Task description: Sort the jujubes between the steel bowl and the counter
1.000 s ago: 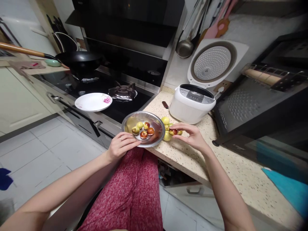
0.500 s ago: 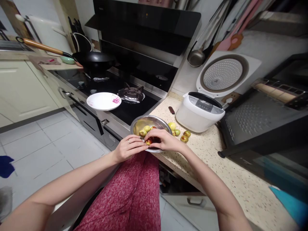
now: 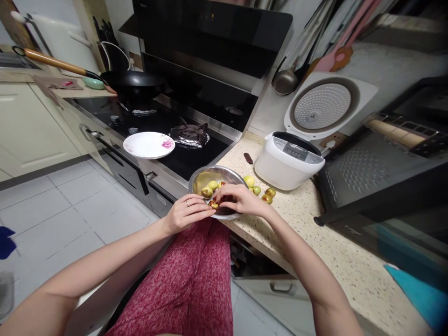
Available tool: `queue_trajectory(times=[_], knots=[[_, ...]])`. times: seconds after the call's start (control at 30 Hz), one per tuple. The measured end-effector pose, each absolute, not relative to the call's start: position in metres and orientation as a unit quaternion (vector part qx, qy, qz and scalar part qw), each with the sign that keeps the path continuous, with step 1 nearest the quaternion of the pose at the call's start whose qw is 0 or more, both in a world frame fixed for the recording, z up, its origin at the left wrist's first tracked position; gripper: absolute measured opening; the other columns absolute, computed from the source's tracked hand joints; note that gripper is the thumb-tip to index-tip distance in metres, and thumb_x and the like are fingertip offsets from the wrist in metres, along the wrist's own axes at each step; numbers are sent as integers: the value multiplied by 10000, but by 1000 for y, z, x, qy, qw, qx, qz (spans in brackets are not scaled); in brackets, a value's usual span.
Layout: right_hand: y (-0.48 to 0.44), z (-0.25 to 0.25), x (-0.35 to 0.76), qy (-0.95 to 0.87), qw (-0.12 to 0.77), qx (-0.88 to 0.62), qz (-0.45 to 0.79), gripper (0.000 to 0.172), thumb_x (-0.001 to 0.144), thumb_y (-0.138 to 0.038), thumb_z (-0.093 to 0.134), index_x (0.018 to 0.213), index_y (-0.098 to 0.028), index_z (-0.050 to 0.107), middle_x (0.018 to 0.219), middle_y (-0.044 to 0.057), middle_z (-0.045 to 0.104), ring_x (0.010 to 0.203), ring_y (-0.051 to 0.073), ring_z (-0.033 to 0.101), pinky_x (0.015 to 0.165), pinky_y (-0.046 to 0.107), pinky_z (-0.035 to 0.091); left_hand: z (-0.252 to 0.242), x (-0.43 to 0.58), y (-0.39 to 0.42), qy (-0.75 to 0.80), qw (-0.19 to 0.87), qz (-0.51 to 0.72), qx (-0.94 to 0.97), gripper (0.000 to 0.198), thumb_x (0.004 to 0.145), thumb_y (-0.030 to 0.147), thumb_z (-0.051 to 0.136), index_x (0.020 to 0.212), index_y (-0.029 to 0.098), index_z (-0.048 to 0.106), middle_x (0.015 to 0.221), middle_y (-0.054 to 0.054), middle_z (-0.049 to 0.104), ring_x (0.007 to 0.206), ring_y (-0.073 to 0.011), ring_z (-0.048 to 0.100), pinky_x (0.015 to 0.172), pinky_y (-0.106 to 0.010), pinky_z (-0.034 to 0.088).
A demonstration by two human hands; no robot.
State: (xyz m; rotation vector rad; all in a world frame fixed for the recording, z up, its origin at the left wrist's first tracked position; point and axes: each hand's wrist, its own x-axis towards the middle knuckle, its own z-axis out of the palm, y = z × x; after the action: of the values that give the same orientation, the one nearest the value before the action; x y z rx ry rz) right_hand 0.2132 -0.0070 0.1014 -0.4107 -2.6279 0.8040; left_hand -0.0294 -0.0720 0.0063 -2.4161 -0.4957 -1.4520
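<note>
A metal bowl (image 3: 229, 171) sits at the counter's front edge, close to my lap, with several yellow-green and brown jujubes (image 3: 206, 192) inside. My left hand (image 3: 187, 212) reaches over its near left rim, fingers pressed together. A brown-red jujube (image 3: 213, 204) is at those fingertips; the thumb is hidden. From the right, my right hand (image 3: 238, 198) is over the bowl, its fingers curved beside the same jujube. Its thumb and index finger stand apart, with nothing visible between them. More jujubes (image 3: 267, 199) lie on the counter just right of the bowl.
A white rice cooker (image 3: 289, 165) with its lid up stands behind the loose jujubes. On the stove are a flowered white plate (image 3: 149, 144) and a black wok (image 3: 135, 79). A dark appliance (image 3: 371, 186) stands at right. Below the counter, a drawer (image 3: 280, 298) is pulled out.
My right thumb and fingers have drawn slightly back and apart from the jujube at my left fingertips. The whole view has shifted a little; the left hand stays at the bowl's rim.
</note>
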Motion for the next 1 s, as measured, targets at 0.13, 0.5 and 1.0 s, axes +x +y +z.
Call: queue_trajectory(times=[0.13, 0.5, 1.0], knots=[[-5, 104, 247, -899, 288, -217, 248, 97, 984, -241, 671, 971, -217, 764, 1054, 77, 792, 1026, 235, 740, 975, 445, 592, 5, -29, -72, -177, 134, -498, -838, 296, 1079, 183, 502, 1302, 169, 696, 1038, -67, 812, 991, -171, 743, 979, -368, 600], [2, 101, 324, -838, 294, -414, 200, 184, 916, -361, 704, 881, -193, 772, 922, 74, 802, 835, 228, 733, 789, 351, 571, 4, -31, -72, -184, 138, -500, -835, 329, 1090, 191, 475, 1345, 210, 682, 1022, -51, 813, 990, -152, 744, 997, -347, 585], [6, 109, 354, -838, 129, -496, 184, 151, 830, -177, 728, 963, -190, 799, 900, 59, 801, 825, 217, 719, 737, 297, 513, 3, -33, -70, -183, 159, -495, -834, 305, 1086, 178, 484, 1287, 183, 714, 997, -70, 810, 980, -159, 736, 973, -337, 563]])
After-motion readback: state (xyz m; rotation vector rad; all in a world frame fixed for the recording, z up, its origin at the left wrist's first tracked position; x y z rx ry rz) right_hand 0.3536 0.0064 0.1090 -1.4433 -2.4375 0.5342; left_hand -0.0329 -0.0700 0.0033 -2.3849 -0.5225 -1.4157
